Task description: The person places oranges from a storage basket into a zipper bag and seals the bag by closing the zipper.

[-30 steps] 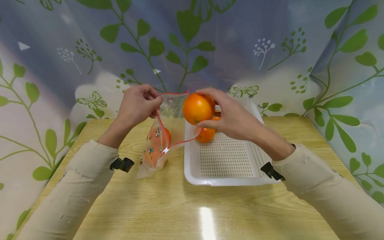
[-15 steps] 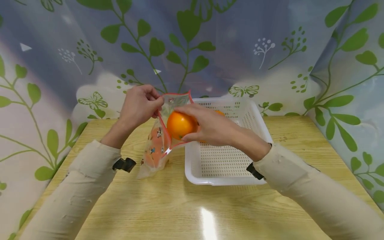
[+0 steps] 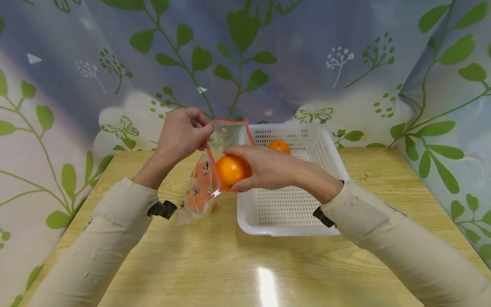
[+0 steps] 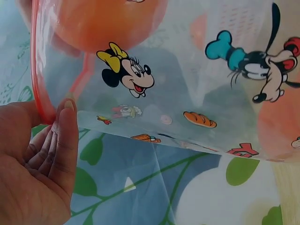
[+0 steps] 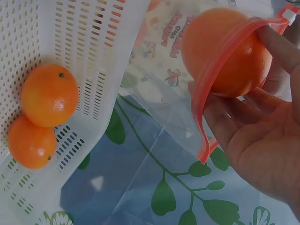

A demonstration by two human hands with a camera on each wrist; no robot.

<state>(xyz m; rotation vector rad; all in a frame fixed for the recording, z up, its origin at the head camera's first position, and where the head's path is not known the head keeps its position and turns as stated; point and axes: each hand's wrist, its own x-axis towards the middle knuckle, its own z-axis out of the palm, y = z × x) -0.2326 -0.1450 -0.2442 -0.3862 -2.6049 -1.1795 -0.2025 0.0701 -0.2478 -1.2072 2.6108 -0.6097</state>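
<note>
My left hand pinches the red-edged rim of a clear zip bag printed with cartoon figures, thumb against fingers. My right hand grips an orange at the bag's mouth, thumb on the near side and fingers over the far side. In the right wrist view that orange lies partly behind the red zip edge, inside the opening. Low in the bag, more orange fruit shows through the printed plastic; how many pieces cannot be told.
A white perforated basket stands right of the bag on the wooden table. Two oranges lie in it, touching each other; in the head view my right hand hides part of them. A leaf-patterned cloth hangs behind the table.
My right hand has carried the orange left and down from above the basket's edge into the bag's mouth. My left hand keeps its pinch on the rim, shifting slightly right.
</note>
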